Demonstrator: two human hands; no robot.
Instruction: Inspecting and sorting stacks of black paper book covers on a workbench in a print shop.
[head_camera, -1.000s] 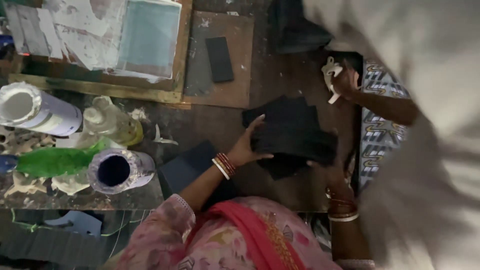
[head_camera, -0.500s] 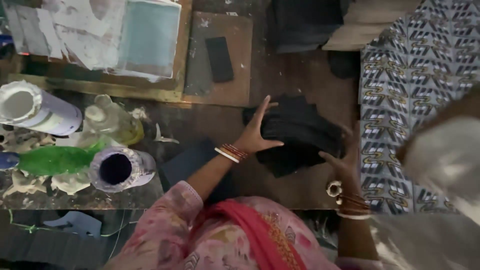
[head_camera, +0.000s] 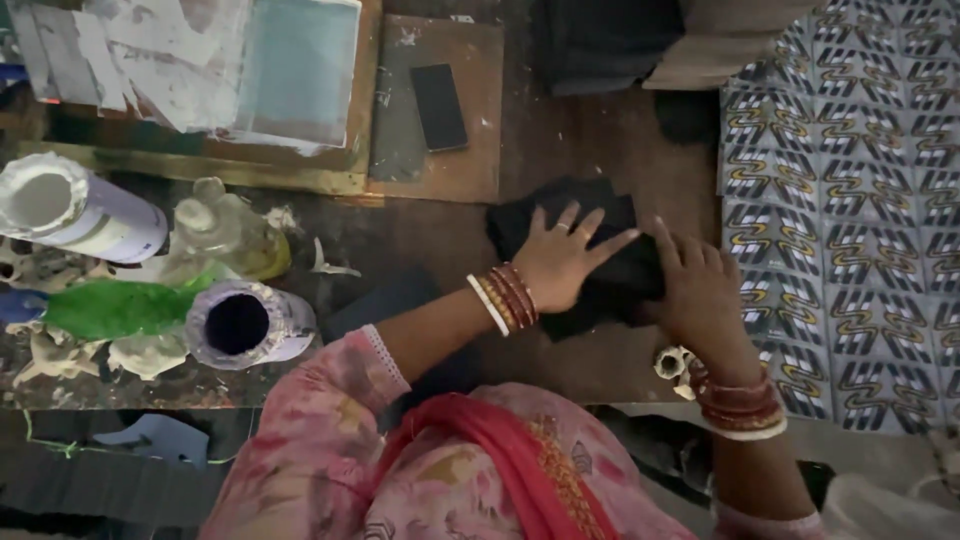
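Left hand (head_camera: 560, 262) flat, fingers spread, pressing down on the stack of black pieces (head_camera: 590, 255) near the middle of the wooden tabletop (head_camera: 570, 150); grip open, nothing clasped. Right hand (head_camera: 700, 290) just beside it, palm down on the right edge of the same black stack, fingers loosely extended, grip likewise open. Red and white bangles (head_camera: 505, 298) on the left wrist, red bangles on the right. To the right of the stack, touching or nearly so, a sheet of patterned printed squares (head_camera: 850, 220) in black, white and yellow. Farther back, a dark rectangular slab (head_camera: 439, 106) lying on a brown board (head_camera: 470, 160), and a framed screen (head_camera: 300, 70) with a pale blue panel. At far left, a white roll (head_camera: 70, 210), a clear bottle with yellowish liquid (head_camera: 225, 235), a green scrap (head_camera: 120, 305), and an open jar with dark contents (head_camera: 245, 325). Below, pink sleeve and red scarf of the person.
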